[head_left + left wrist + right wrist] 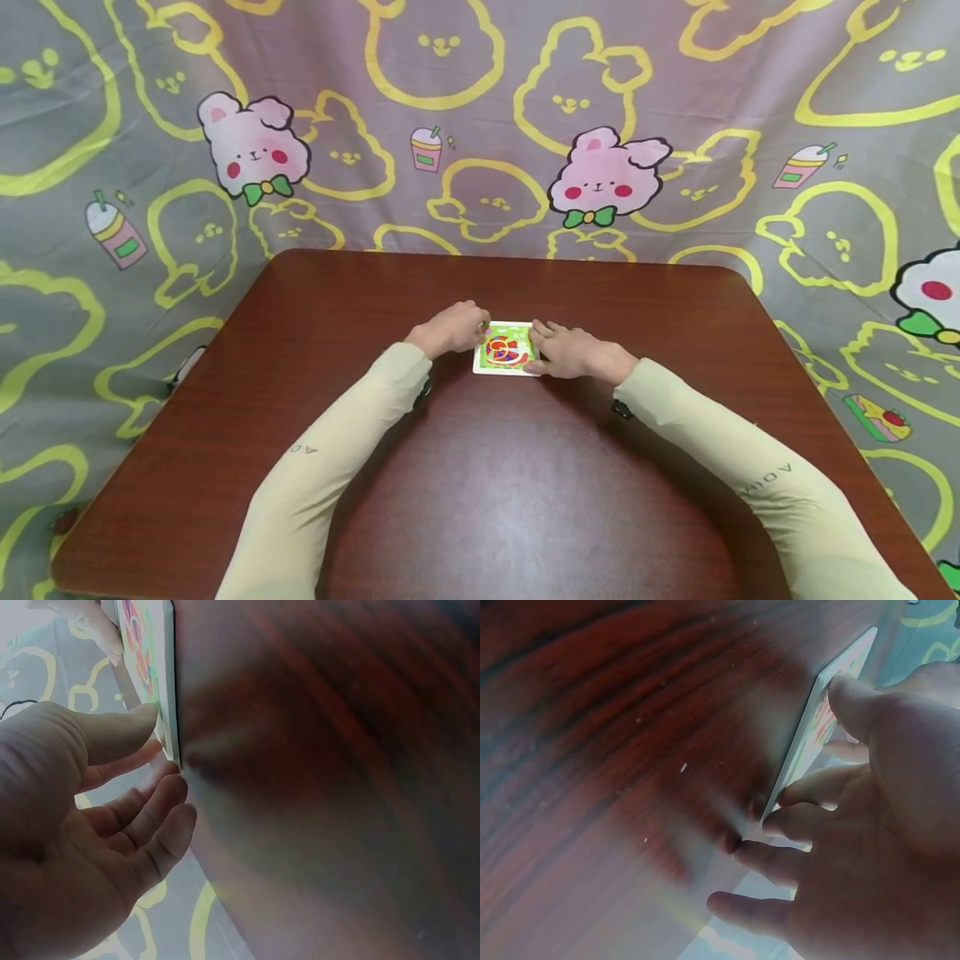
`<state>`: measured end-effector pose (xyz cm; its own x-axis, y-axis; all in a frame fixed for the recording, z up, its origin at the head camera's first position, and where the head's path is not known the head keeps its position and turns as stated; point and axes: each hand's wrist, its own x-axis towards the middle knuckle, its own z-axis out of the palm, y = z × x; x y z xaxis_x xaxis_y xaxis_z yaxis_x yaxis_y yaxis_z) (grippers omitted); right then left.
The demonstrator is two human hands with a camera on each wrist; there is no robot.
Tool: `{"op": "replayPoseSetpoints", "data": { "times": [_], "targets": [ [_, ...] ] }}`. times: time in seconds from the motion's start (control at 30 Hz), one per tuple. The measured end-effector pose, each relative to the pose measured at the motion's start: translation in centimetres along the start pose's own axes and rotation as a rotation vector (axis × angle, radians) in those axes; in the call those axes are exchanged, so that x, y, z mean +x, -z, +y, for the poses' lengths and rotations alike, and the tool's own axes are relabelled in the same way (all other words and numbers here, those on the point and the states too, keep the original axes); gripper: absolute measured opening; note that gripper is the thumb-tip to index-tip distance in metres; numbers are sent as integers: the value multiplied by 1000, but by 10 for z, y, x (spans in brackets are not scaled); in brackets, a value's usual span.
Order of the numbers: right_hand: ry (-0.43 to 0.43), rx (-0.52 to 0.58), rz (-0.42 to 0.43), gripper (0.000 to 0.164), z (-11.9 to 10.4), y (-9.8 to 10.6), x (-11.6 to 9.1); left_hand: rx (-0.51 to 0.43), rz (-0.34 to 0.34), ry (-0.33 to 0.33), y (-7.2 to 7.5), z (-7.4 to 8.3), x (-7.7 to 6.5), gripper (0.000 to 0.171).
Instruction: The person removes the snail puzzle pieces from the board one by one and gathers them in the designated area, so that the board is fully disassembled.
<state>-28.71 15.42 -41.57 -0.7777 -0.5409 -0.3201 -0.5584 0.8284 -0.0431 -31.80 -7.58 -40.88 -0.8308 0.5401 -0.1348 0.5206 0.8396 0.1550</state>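
Observation:
A flat square picture board [507, 348] with a white border and a colourful snail-like picture lies on the brown table. My left hand [454, 327] is at its far left corner. In the left wrist view the left thumb [124, 735] meets the board's edge [171, 682], with curled fingers around the corner. At the right side, my right hand [572, 350] rests with fingers spread and mostly straight. The right wrist view has the right thumb [849, 701] over the near corner of the board [799, 742] and fingertips along its side.
The brown wooden table [480, 500] has rounded corners and reaches well beyond the board on all sides. Behind and beside it hangs a curtain [480, 100] printed with yellow outlines and pink bunnies. Small white specks [683, 768] dot the tabletop in the right wrist view.

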Motion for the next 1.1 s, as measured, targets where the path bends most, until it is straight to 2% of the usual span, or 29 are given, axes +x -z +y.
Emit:
{"op": "replayPoseSetpoints", "data": {
  "times": [0.3,0.43,0.63,0.87,1.1],
  "targets": [
    [-15,11,3,78,-1,1,-3,-19,24,8,-4,2,-2,31],
    [-6,13,4,78,-1,0,-2,-11,22,31,-5,4,-2,30],
    [-4,17,-5,78,-1,0,0,-26,9,34,-3,8,-2,24],
    [13,48,7,77,0,0,-2,-60,-23,62,-1,9,-3,30],
    [35,70,-5,72,-1,0,-2,-72,-45,57,1,9,-1,28]
  ]
}}
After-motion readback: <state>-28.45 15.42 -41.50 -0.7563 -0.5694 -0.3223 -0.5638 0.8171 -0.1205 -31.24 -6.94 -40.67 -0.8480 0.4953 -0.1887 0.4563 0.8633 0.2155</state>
